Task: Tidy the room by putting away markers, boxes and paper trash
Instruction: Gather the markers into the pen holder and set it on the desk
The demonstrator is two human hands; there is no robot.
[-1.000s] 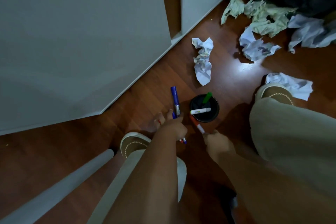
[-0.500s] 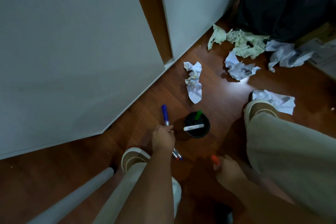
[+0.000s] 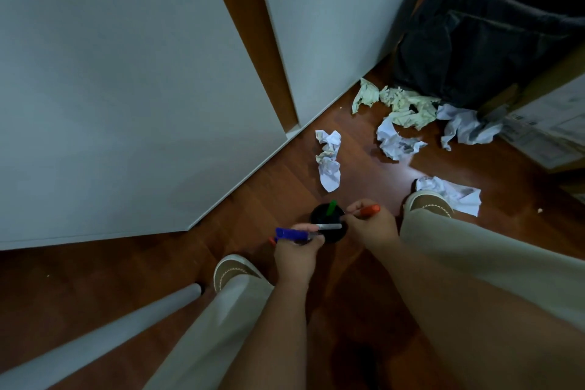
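The left hand [image 3: 297, 250] is closed around a bundle of markers, of which a blue-capped marker [image 3: 291, 234] is seen sticking out to the left and a pale barrel pointing right over the rim of the black cup [image 3: 329, 225]. A small orange tip is glimpsed just under the blue cap; how many markers are gripped cannot be told. The right hand [image 3: 372, 225] is curled around an orange marker [image 3: 367, 210], whose cap juts out to the right while its other end is aimed toward the cup just beside the knuckles. The cup is set on the wooden floor [image 3: 158, 266] between the two hands, touching or nearly touching both, and a green marker [image 3: 331, 207] is stood tilted inside it.

A crumpled white paper [image 3: 329, 160] is lain on the floor just beyond the cup, apart from either hand. Further off to the right, green-tinted crumpled paper [image 3: 402, 104] and more white crumpled sheets [image 3: 397, 142] are scattered near a dark bag [image 3: 474, 51]. Another white crumpled sheet [image 3: 449, 193] is found touching the right shoe [image 3: 427, 203]. A flattened cardboard box [image 3: 547, 127] is seen at the right edge.
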